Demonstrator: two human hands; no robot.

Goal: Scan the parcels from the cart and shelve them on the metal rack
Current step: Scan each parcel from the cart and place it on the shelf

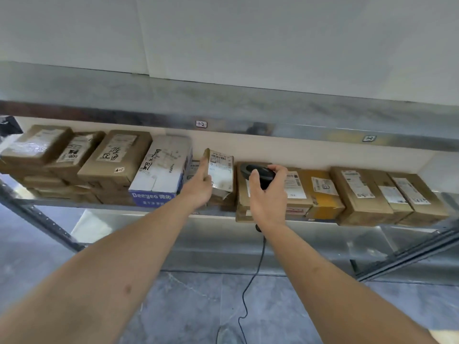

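My left hand (198, 187) holds a small brown parcel (221, 173) with a white barcode label, upright at the shelf of the metal rack (154, 209), index finger along its left edge. My right hand (267, 194) grips a black corded barcode scanner (260, 173) just right of that parcel, its head over a cardboard box (242, 197). The scanner's cable (250, 281) hangs down toward the floor.
Several parcels line the shelf: brown boxes (114, 157) at left, a white and blue box (162, 170) beside my left hand, more brown boxes (360, 194) at right. An upper shelf (223, 108) with small tags runs overhead. Grey floor lies below.
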